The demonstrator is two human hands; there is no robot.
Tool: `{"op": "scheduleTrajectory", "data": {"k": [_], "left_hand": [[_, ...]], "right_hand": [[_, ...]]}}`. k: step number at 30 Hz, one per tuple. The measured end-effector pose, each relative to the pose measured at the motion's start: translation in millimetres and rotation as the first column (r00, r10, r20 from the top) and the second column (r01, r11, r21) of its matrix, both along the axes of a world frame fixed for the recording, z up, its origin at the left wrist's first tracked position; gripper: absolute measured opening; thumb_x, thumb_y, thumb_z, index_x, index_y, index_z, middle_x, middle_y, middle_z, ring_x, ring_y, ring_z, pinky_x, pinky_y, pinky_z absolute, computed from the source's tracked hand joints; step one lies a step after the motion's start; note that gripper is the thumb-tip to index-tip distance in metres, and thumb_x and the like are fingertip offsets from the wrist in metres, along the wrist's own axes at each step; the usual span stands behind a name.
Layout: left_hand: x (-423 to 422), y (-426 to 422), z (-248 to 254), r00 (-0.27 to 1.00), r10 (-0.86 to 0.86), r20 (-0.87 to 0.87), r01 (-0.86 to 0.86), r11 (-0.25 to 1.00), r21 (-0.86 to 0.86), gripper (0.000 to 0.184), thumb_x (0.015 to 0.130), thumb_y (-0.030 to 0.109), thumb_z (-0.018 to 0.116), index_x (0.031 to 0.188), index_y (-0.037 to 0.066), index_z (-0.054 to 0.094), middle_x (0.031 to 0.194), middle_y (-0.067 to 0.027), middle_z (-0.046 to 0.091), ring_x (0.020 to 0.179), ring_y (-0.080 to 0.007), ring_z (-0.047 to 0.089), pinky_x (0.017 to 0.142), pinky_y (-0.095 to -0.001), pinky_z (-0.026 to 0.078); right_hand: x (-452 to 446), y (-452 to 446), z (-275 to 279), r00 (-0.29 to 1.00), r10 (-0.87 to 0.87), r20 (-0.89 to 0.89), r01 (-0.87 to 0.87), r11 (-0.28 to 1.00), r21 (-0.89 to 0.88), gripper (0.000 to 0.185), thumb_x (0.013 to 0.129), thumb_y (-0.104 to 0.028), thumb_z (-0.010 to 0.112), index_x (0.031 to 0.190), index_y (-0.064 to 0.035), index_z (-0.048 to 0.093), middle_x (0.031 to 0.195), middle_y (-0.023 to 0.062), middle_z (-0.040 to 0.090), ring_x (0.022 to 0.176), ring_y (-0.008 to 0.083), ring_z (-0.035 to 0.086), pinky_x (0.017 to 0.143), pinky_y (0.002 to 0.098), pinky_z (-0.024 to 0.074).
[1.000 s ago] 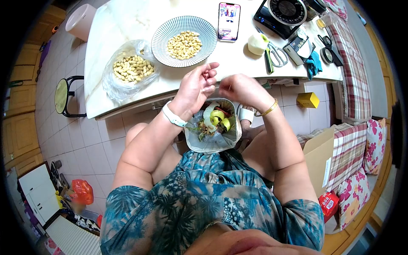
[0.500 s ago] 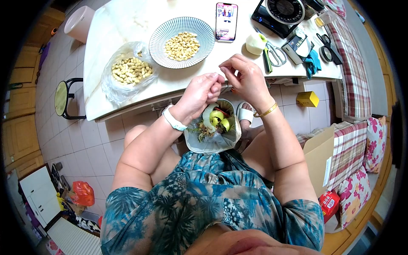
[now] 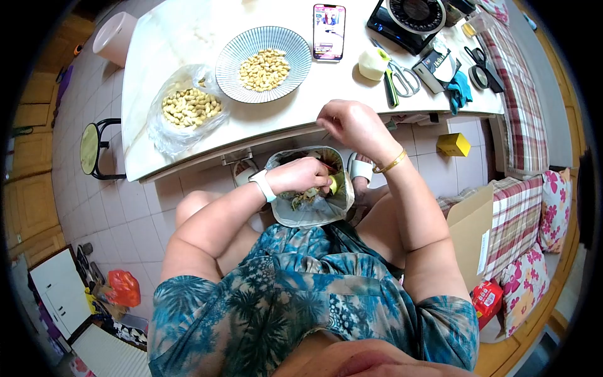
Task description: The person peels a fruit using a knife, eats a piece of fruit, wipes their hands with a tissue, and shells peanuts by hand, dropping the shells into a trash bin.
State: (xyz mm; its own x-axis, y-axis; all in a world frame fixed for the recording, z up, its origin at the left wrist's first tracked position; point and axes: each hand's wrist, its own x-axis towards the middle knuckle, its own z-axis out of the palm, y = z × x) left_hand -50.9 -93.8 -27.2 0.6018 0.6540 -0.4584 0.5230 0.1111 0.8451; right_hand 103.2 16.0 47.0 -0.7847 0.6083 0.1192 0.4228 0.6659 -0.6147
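Observation:
My left hand (image 3: 304, 175) reaches down over the lined waste bin (image 3: 292, 213) between my knees. Its fingers are bunched and point into the bin; what they hold, if anything, is hidden. Green fruit peel (image 3: 333, 186) and bits of debris lie inside. Above the table's front edge, my right hand (image 3: 352, 125) is closed with its fingers curled under, hiding whatever they hold. Shelled peanuts (image 3: 264, 70) fill the middle of a striped bowl (image 3: 229, 56) on the table. Left of it, unshelled peanuts (image 3: 191, 108) sit in a clear plastic bag (image 3: 169, 141).
Behind the bowl stands a phone (image 3: 329, 31). A peeled fruit (image 3: 374, 64), a green-handled knife (image 3: 391, 88), scissors (image 3: 407, 81) and a teal cloth (image 3: 460, 91) lie on the right. A yellow box (image 3: 453, 144) rests on the floor, and a stool (image 3: 91, 147) stands at left.
My left hand has left my right hand and dropped down into the bin's opening. The right hand has shifted slightly down, with its fingers curled more.

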Motion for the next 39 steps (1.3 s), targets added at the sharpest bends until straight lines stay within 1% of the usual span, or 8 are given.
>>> {"op": "scheduleTrajectory", "data": {"k": [7, 19, 22, 24, 27, 31, 34, 39], "left_hand": [[-4, 2, -21, 0.983, 0.134, 0.124, -0.134, 0.991, -0.006, 0.029, 0.092, 0.018, 0.057, 0.108, 0.003, 0.077, 0.091, -0.011, 0.074, 0.084, -0.0185, 0.066, 0.082, -0.0322, 0.052], [-12, 5, 5, 0.973, 0.04, 0.227, 0.02, 0.967, -0.253, 0.025, 0.096, 0.009, 0.057, 0.11, -0.003, 0.074, 0.078, -0.0032, 0.067, 0.068, -0.0099, 0.057, 0.068, -0.0251, 0.049], [-12, 0, -3, 0.984, -0.071, 0.164, 0.087, 0.992, -0.092, 0.031, 0.096, 0.013, 0.055, 0.119, -0.001, 0.07, 0.077, -0.0065, 0.067, 0.068, -0.0159, 0.061, 0.069, -0.03, 0.051], [-10, -9, -5, 0.988, -0.1, -0.117, 0.108, 0.993, 0.057, 0.035, 0.098, 0.017, 0.052, 0.125, 0.0, 0.066, 0.077, -0.0124, 0.067, 0.07, -0.0239, 0.064, 0.071, -0.0361, 0.053], [-11, -16, -14, 0.979, -0.115, -0.17, 0.145, 0.973, 0.181, 0.036, 0.098, 0.019, 0.048, 0.124, 0.0, 0.065, 0.077, -0.0169, 0.066, 0.072, -0.0306, 0.066, 0.072, -0.041, 0.053], [-17, -4, 1, 0.982, -0.077, -0.175, 0.096, 0.99, 0.102, 0.03, 0.098, 0.019, 0.051, 0.114, -0.001, 0.068, 0.074, -0.0122, 0.065, 0.069, -0.0243, 0.064, 0.069, -0.0373, 0.052], [-28, 7, 8, 0.963, 0.163, 0.213, -0.164, 0.986, -0.016, 0.028, 0.1, 0.023, 0.057, 0.101, -0.001, 0.072, 0.071, -0.0019, 0.06, 0.068, -0.0094, 0.054, 0.064, -0.0271, 0.046], [-37, 13, 20, 0.698, 0.64, 0.322, -0.455, 0.743, -0.49, 0.026, 0.103, 0.019, 0.055, 0.115, 0.0, 0.068, 0.094, 0.0001, 0.065, 0.076, -0.0057, 0.054, 0.065, -0.0179, 0.043]], "right_hand": [[0, -4, -13, 0.971, 0.176, 0.16, -0.164, 0.983, -0.084, 0.013, 0.086, -0.015, 0.072, 0.088, -0.0027, 0.071, 0.084, 0.014, 0.07, 0.079, 0.0328, 0.068, 0.075, 0.0411, 0.0549], [2, -3, -9, 0.969, 0.162, 0.188, -0.146, 0.985, -0.095, 0.013, 0.086, -0.015, 0.071, 0.086, -0.0022, 0.072, 0.084, 0.0141, 0.071, 0.08, 0.0323, 0.068, 0.076, 0.0409, 0.0547], [2, -2, -11, 0.973, 0.164, 0.163, -0.152, 0.985, -0.085, 0.013, 0.086, -0.014, 0.072, 0.087, -0.0018, 0.072, 0.083, 0.014, 0.071, 0.079, 0.0319, 0.068, 0.075, 0.0405, 0.0547], [1, -3, -11, 0.972, 0.163, 0.168, -0.147, 0.984, -0.099, 0.012, 0.086, -0.014, 0.072, 0.087, -0.0015, 0.071, 0.082, 0.0142, 0.07, 0.078, 0.0316, 0.068, 0.074, 0.0403, 0.0547], [0, -3, -12, 0.972, 0.161, 0.173, -0.145, 0.984, -0.102, 0.012, 0.086, -0.014, 0.072, 0.087, -0.0015, 0.071, 0.081, 0.0145, 0.07, 0.077, 0.0315, 0.068, 0.074, 0.0404, 0.0549], [0, -3, -7, 0.981, 0.158, 0.117, -0.15, 0.986, -0.071, 0.013, 0.086, -0.014, 0.073, 0.087, -0.0015, 0.071, 0.081, 0.0147, 0.069, 0.076, 0.031, 0.068, 0.072, 0.0393, 0.0545], [-2, -4, 1, 0.992, 0.12, 0.036, -0.116, 0.989, -0.097, 0.012, 0.086, -0.013, 0.073, 0.088, -0.0012, 0.071, 0.081, 0.0144, 0.068, 0.075, 0.0305, 0.067, 0.071, 0.0377, 0.054], [-3, -3, 8, 0.984, 0.079, -0.158, -0.084, 0.996, -0.027, 0.01, 0.084, -0.014, 0.072, 0.088, -0.0046, 0.07, 0.086, 0.0115, 0.068, 0.077, 0.0322, 0.068, 0.07, 0.0392, 0.0557]]}}
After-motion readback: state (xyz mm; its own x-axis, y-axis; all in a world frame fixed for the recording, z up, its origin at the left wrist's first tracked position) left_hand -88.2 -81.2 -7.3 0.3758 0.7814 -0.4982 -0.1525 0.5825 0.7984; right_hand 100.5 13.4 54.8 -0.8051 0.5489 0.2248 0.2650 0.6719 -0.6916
